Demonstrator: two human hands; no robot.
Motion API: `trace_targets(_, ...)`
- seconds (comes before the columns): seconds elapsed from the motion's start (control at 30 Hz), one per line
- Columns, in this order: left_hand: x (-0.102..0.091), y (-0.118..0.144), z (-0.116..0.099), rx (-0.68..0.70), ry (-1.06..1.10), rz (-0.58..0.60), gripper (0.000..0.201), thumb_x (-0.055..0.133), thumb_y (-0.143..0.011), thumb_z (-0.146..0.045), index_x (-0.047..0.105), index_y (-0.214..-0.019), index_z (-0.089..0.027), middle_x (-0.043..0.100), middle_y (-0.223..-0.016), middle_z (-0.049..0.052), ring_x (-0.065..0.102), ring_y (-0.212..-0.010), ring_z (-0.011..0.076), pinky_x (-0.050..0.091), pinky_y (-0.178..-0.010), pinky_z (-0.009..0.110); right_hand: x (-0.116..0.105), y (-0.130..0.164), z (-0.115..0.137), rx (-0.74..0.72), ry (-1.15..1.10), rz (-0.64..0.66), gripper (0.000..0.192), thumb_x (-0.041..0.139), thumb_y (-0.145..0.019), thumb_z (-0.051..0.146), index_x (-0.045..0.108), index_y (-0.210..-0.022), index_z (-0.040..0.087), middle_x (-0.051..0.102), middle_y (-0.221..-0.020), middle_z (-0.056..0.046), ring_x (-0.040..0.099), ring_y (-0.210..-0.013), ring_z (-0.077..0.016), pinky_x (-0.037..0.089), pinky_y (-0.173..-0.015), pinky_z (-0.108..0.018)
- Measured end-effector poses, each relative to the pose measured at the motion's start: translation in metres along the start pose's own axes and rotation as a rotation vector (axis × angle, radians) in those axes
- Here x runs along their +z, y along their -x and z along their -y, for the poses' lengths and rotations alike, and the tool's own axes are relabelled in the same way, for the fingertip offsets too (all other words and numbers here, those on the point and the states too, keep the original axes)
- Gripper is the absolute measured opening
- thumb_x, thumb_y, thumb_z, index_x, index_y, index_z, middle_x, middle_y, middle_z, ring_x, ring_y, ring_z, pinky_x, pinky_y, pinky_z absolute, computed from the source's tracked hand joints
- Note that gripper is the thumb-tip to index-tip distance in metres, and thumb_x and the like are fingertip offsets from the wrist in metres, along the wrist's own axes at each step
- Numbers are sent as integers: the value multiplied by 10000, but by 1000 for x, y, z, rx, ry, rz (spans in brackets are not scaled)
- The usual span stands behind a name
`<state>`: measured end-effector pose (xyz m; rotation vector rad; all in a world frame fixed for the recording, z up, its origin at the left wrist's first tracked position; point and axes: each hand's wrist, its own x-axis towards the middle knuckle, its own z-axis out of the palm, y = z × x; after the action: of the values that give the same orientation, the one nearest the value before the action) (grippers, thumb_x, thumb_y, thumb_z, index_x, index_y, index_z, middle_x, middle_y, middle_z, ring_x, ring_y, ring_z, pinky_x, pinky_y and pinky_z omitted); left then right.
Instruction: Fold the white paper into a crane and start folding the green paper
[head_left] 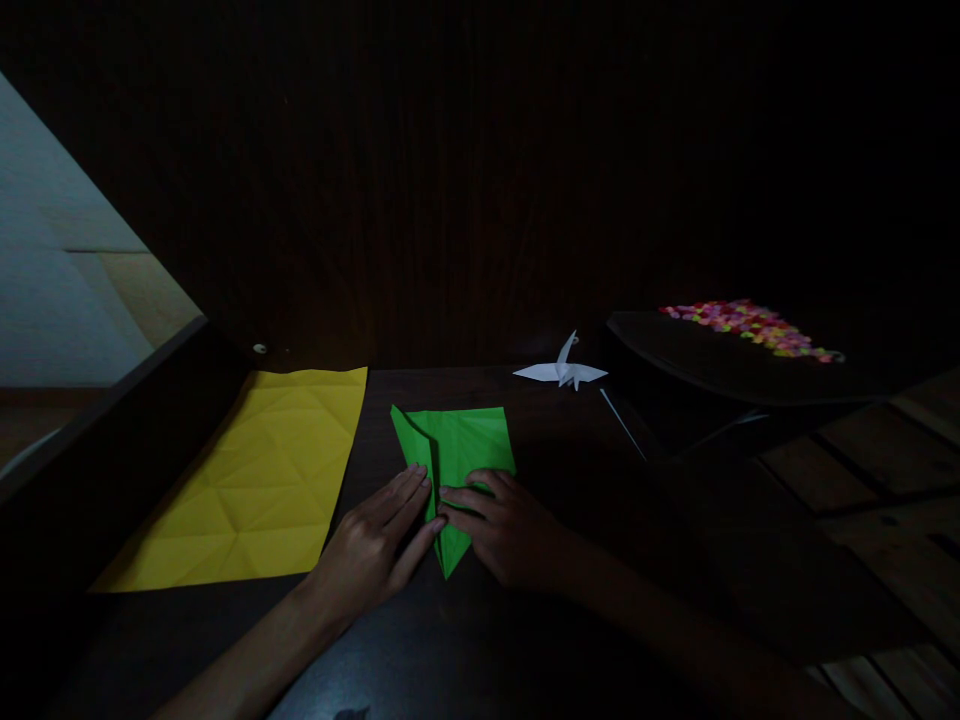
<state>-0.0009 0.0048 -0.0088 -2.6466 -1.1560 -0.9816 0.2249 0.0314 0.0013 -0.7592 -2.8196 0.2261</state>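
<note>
A sheet of green origami paper [471,435], partly folded, lies on the dark tabletop with its narrow point toward me. Its left side has a raised fold, and a pointed corner sticks up at the upper left. My left hand [367,535] rests flat along that folded side, fingers stretched out and open, the thumb close to the centre crease. From the right, my right hand [514,525] reaches over the paper with bent fingers, its fingertips closed on the paper by the centre crease. The hand hides the paper's lower right part.
Creased yellow paper [277,470] lies spread at the left. A white paper crane [562,372] stands at the back, near a thin white stick [622,424]. Small colourful pieces [750,325] lie on a dark surface [697,365] at the right. A dark panel [450,200] rises behind.
</note>
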Motion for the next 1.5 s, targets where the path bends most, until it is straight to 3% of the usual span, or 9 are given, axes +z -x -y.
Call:
trace_targets(0.5, 1, 0, 0, -28, -15, 40, 370, 498, -919, -139, 551, -1283, -90, 619, -1287, 183, 587, -1205, 273, 547, -983, 409, -2, -3, 1, 5, 25, 19, 446, 512, -887, 190, 520, -1332, 203, 518, -1404, -45, 432, -1098, -289, 386, -893, -431)
trace_targets(0.97, 1, 4, -1, -46, -19, -53, 402, 525, -897, -117, 536, -1298, -81, 626, -1265, 205, 616, -1167, 269, 565, -952, 371, -3, -7, 4, 11, 85, 40, 470, 561, -861, 241, 511, -1327, 211, 514, -1413, -41, 442, -1070, -312, 382, -849, -459)
trace_targets(1.5, 2, 2, 0, -16, -2, 61, 358, 490, -928, -145, 564, -1270, -69, 610, -1300, 185, 574, -1222, 263, 523, -1010, 373, 1, -8, 2, -10, 114, 34, 367, 574, -864, 262, 563, -1228, 217, 561, -1345, -57, 454, -1078, -314, 381, -820, -445)
